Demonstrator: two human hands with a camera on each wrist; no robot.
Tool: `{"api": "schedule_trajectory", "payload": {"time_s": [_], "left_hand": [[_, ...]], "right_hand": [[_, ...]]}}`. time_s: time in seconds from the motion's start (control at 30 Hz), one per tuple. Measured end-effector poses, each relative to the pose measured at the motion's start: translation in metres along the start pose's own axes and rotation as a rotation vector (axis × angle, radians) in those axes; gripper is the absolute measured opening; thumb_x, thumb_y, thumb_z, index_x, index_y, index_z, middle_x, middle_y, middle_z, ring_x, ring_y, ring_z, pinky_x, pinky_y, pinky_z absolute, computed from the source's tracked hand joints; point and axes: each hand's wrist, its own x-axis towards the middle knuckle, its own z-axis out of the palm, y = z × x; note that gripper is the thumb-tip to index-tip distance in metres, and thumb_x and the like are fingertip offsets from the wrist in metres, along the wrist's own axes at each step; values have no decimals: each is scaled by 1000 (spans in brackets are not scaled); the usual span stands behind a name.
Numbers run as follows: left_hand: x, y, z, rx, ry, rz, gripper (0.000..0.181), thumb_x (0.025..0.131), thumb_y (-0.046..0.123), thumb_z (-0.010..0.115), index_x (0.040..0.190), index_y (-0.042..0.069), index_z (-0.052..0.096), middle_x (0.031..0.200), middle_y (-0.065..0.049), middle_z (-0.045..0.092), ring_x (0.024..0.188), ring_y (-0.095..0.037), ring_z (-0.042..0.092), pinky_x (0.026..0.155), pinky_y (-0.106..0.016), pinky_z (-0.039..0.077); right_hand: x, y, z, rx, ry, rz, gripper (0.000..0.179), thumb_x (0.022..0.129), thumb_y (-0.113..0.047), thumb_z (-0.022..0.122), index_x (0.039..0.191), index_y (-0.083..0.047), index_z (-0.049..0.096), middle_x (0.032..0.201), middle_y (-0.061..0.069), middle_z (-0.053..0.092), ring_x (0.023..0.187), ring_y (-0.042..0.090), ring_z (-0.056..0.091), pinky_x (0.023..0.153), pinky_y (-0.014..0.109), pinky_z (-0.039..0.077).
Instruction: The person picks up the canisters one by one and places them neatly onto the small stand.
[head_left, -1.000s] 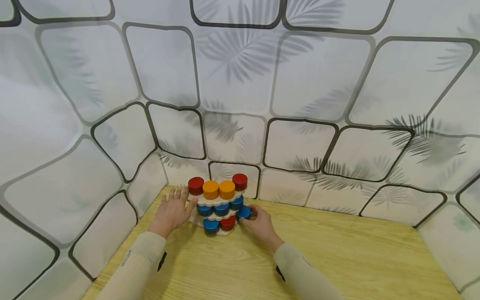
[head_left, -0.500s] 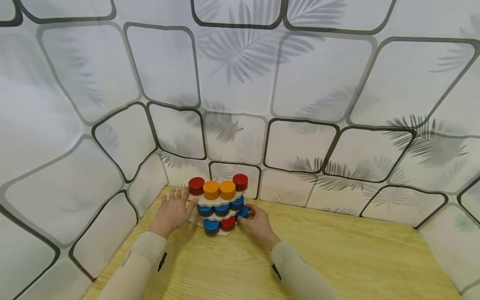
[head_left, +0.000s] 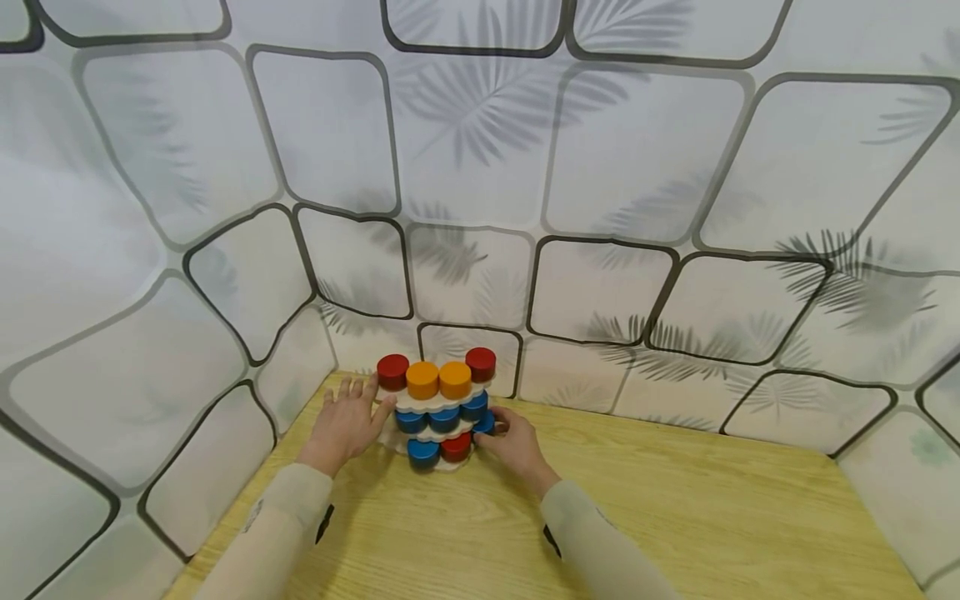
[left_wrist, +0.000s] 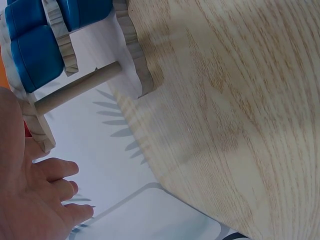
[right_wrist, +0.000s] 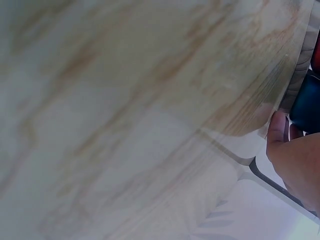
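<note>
A tiered wooden rack with scalloped white-edged shelves [head_left: 429,403] stands near the back left corner of the table. On its top tier are red cylinders [head_left: 393,372] and orange cylinders [head_left: 422,381]; lower tiers carry blue cylinders [head_left: 423,454] and a red one [head_left: 455,447]. My left hand [head_left: 347,423] touches the rack's left side, fingers mostly extended. In the left wrist view its thumb is by the top shelf's end, near a wooden post [left_wrist: 77,89]. At the rack's right side, my right hand [head_left: 519,450] pinches a blue cylinder [head_left: 484,423], partly hidden by the fingers.
The wood-grain table [head_left: 675,500] extends to the right and front of the rack. Patterned walls [head_left: 600,292] rise behind it and on the left. Beige sleeves [head_left: 600,533] cover both forearms.
My right hand has moved slightly left, bringing the blue cylinder in against the lower tier, then stays put there. The left hand and the rack have not visibly moved.
</note>
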Motion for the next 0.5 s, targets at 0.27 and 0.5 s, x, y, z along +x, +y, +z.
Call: {"api": "schedule_trajectory", "payload": {"time_s": [0.27, 0.5], "left_hand": [[1, 0, 1, 0, 6, 8, 74, 114, 52, 30, 165, -1, 29, 163, -35, 37, 154, -57, 28, 123, -75, 20], [1, 2, 3, -7, 3, 12, 74, 114, 52, 30, 165, -1, 29, 163, -34, 37, 154, -57, 28, 123, -76, 21]], "right_hand": [[0, 1, -1, -4, 7, -8, 61, 90, -14, 84, 144, 2, 60, 135, 22, 69, 112, 31, 67, 98, 47, 58], [-4, 1, -4, 3, 8, 6, 68, 89, -14, 85, 148, 4, 55, 140, 25, 65, 115, 34, 67, 99, 47, 59]]}}
